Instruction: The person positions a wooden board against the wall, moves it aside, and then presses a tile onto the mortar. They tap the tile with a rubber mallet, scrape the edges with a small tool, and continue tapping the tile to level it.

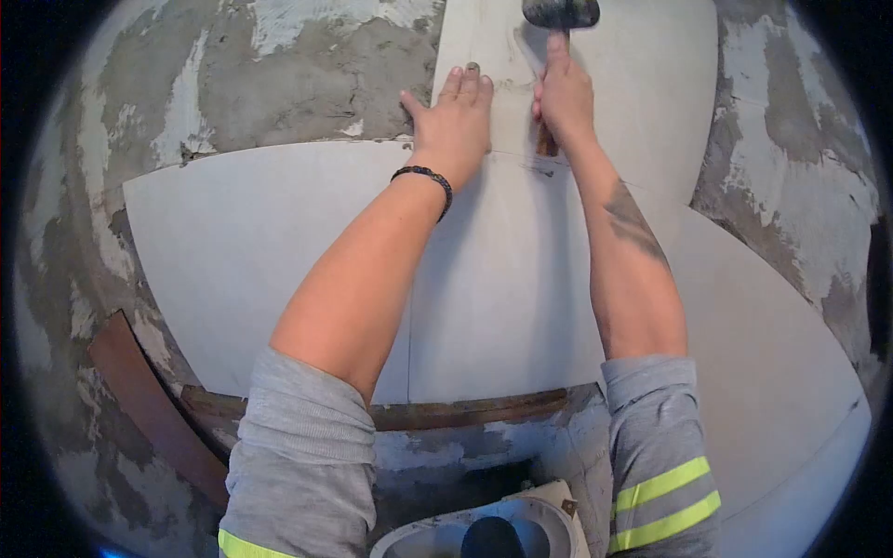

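My right hand (566, 100) is wrapped round the wooden handle of a mallet (561, 11) with a dark head. The mallet head is at the top edge of the view, over a large white tile (642, 84) on the wall. With fingers spread, my left hand (453, 121) lies flat at that tile's left edge, just above the joint with the row below. Below this joint, a white tile (507, 279) spans the middle, beside another white tile (279, 251) on the left.
Rough grey plaster (344, 74) with white patches surrounds the tiles. A wooden strip (465, 410) runs under the lower tiles, and a reddish-brown board (158, 409) leans at the lower left. At the bottom is a grey-rimmed container (549, 521) with something dark in it.
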The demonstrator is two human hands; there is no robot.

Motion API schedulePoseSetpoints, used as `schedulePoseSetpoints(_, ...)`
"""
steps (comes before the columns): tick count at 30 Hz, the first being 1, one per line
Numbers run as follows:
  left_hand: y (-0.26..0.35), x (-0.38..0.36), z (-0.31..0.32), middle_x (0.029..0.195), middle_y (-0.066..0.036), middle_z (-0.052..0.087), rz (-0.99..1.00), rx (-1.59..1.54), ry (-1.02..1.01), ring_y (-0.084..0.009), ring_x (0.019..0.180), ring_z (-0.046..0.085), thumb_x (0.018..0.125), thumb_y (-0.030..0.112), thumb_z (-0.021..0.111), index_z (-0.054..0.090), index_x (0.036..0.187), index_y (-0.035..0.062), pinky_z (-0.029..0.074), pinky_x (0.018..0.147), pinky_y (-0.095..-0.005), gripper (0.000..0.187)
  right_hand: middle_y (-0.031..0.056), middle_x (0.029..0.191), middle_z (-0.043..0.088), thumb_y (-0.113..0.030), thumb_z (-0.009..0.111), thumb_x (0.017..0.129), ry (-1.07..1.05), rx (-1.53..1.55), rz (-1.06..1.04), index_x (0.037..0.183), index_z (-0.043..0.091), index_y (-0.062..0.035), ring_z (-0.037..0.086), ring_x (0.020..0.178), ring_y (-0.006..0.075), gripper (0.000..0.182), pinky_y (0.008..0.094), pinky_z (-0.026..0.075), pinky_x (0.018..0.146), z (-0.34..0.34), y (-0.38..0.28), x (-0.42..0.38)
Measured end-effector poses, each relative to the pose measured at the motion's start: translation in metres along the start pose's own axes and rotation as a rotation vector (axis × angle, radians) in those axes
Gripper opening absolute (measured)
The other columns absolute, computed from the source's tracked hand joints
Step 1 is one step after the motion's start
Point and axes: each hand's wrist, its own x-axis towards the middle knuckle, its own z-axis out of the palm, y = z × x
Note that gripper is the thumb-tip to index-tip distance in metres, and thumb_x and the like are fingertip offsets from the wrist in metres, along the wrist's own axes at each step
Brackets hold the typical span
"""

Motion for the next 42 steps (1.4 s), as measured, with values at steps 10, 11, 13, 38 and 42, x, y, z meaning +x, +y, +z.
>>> schedulePoseSetpoints(10,0.002,-0.005,-0.006,0.168,-0.001,0.022,-0.035,-0.012,-0.04,-0.0207,0.154,0.023,0.088,0.033,0.074,0.031,0.157,0.0185,0.031,0.107,-0.08,0.083,0.0025,0.059,0.05,-0.057,0.04,0.106,0.033,0.164,0.085,0.079,0.051,-0.0048,0.049,0.045,0.0141,0.059,0.0312,0.043,0.044,-0.013,-0.01,-0.046)
schedulePoseSetpoints(11,0.002,-0.003,-0.007,0.169,-0.001,0.021,-0.027,-0.018,-0.033,-0.021,0.154,0.023,0.088,0.033,0.073,0.03,0.157,0.0185,0.03,0.108,-0.0796,0.082,0.0034,0.058,0.052,-0.056,0.04,0.106,0.093,0.292,0.059,0.077,0.051,-0.0046,0.049,0.045,0.015,0.06,0.0324,0.044,0.045,-0.018,-0.018,-0.05)
schedulePoseSetpoints(13,-0.002,-0.002,-0.001,0.168,-0.001,0.022,-0.009,-0.05,-0.022,-0.0219,0.154,0.024,0.088,0.032,0.073,0.03,0.157,0.0186,0.03,0.108,-0.0792,0.082,0.0092,0.057,0.055,-0.055,0.042,0.106,0.174,0.331,0.013,0.08,0.056,0.0011,0.058,0.05,0.0222,0.064,0.0378,0.049,0.05,-0.004,0.008,-0.049)
schedulePoseSetpoints(38,-0.066,-0.002,-0.021,0.167,-0.013,0.024,0.192,-0.123,-0.048,-0.0399,0.152,0.025,0.087,0.049,0.071,0.027,0.157,0.0089,0.033,0.111,-0.07,0.092,0.0035,0.059,0.051,-0.059,0.042,0.105,0.058,0.301,0.121,0.083,0.051,-0.0036,0.051,0.045,0.0133,0.06,0.0304,0.044,0.043,0.012,-0.009,-0.091)
schedulePoseSetpoints(42,-0.064,-0.009,-0.026,0.167,-0.015,0.022,0.168,-0.029,-0.101,-0.0407,0.151,0.025,0.088,0.05,0.069,0.026,0.157,0.0068,0.035,0.11,-0.0682,0.093,0.0029,0.059,0.051,-0.059,0.04,0.105,0.098,0.376,0.114,0.084,0.052,-0.0039,0.051,0.045,0.0128,0.06,0.0298,0.043,0.043,0.016,-0.004,-0.096)
